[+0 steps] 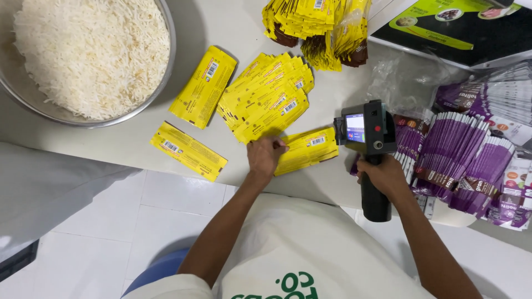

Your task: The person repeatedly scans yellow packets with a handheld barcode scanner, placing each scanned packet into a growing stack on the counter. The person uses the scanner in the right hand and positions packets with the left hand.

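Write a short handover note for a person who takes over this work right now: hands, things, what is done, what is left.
Left hand presses flat on a yellow sachet at the table edge.
Right hand grips the handheld printer, its head against that sachet's end.
Fanned yellow sachets lie just behind; two singles lie left.
Which sachets are already marked cannot be told.

Yellow sachets (265, 105): glossy foil-like film. Handheld printer (368, 144): matt black plastic, glossy screen. Bowl (166, 66) left of sachets: brushed metal. Bench (127, 141): smooth, matt grey.
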